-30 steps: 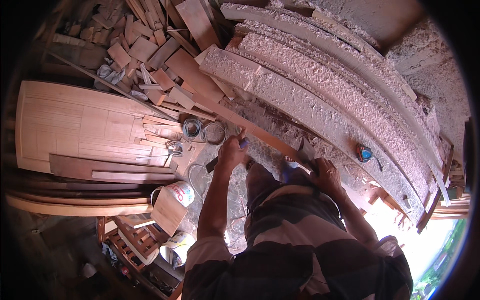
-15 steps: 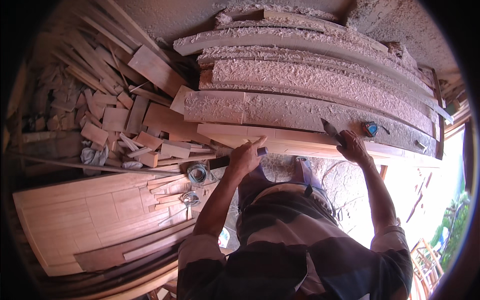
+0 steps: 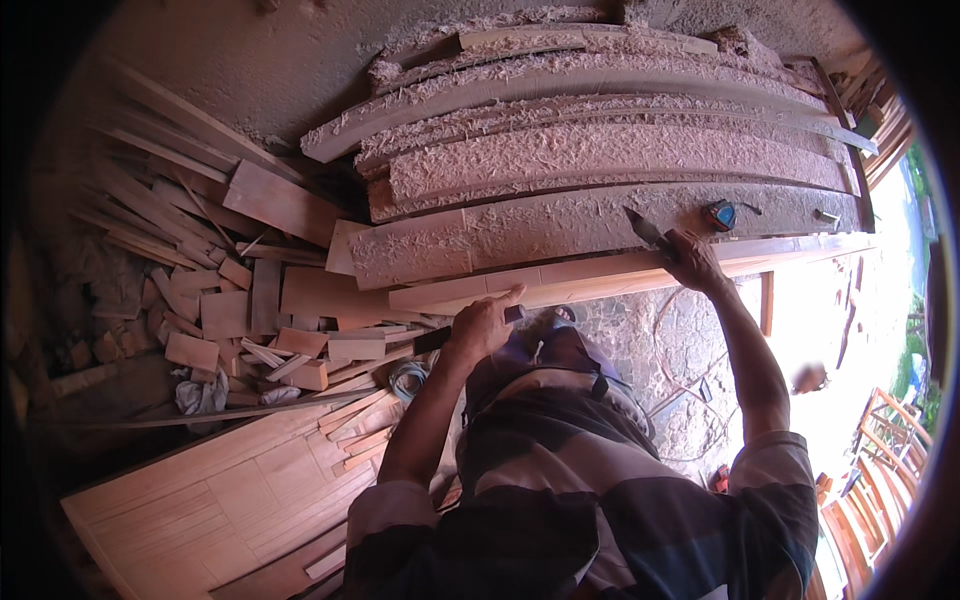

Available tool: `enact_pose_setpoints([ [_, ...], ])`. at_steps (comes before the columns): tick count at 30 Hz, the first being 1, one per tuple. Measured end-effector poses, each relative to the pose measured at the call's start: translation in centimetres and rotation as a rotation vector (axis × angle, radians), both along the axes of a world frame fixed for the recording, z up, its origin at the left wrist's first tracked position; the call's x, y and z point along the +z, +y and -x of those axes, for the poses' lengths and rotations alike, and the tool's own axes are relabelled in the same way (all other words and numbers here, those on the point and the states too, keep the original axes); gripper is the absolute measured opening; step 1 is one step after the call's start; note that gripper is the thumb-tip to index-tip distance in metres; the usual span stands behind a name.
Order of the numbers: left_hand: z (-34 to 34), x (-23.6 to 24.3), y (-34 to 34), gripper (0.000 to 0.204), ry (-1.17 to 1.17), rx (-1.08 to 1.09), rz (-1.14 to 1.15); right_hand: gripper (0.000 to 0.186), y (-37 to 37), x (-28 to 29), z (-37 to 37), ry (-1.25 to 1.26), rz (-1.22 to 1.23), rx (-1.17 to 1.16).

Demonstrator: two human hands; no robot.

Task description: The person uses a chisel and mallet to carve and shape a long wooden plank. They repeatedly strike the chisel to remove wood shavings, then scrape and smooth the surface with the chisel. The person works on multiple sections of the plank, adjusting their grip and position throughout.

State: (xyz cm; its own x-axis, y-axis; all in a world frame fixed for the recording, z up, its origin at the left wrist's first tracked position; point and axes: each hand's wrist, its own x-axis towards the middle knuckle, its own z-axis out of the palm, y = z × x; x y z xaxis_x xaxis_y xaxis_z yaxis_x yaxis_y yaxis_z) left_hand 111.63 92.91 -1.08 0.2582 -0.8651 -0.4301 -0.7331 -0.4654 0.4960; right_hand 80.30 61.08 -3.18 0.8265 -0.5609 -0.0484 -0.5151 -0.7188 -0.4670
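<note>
My left hand (image 3: 481, 325) is closed around a dark-handled tool (image 3: 515, 313), whose round end sticks out to the right of the fist. Its index finger points out along the top edge of a pale wooden panel (image 3: 560, 285) standing on edge before me. The tool's other end is hard to make out beside the wrist. Further right, my right hand (image 3: 694, 262) grips a dark pointed blade (image 3: 645, 228), the tip aimed up and left over a shavings-covered board. A blue and black tape measure (image 3: 718, 215) lies on that board, just beyond the right hand.
Long timbers (image 3: 600, 160) covered in shavings are stacked behind the panel. Wood offcuts (image 3: 225, 315) pile up at the left, above a large panelled wooden piece (image 3: 200, 510). A coiled hose or cable (image 3: 408, 380) lies near my left forearm. Wooden frames (image 3: 890, 470) stand at the right.
The view has shifted, so the stacked timbers sit further left. Both hands keep their tools; the left still points at the panel edge, the right still holds the blade over the board.
</note>
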Motion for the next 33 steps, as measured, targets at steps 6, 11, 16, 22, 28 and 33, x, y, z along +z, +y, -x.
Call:
enact_pose_setpoints([
  [6,-3.1,1.3,-1.3,0.053,-0.075,0.065,0.068,0.02,2.5,-0.2,0.5,-0.101,0.137,-0.133],
  [11,-7.3,2.5,-1.5,0.057,-0.185,-0.106,-0.138,0.031,8.7,0.8,0.4,-0.148,0.0,-0.445],
  [16,-9.8,1.4,-2.0,0.044,-0.15,-0.201,-0.221,0.034,18.7,0.8,-0.2,-0.268,-0.24,-0.827],
  [22,-11.9,0.4,-2.0,0.041,-0.08,-0.343,-0.117,0.026,30.1,-1.8,-1.2,-0.438,-0.253,-1.067],
  [28,-12.5,-0.9,-1.4,0.044,-0.031,-0.287,-0.124,0.024,37.2,-4.3,1.6,-0.478,-0.636,-1.29],
  [33,-12.1,-0.6,-1.0,0.044,-0.057,-0.257,-0.084,0.023,37.6,-6.5,4.7,-0.362,-0.897,-1.37],
])
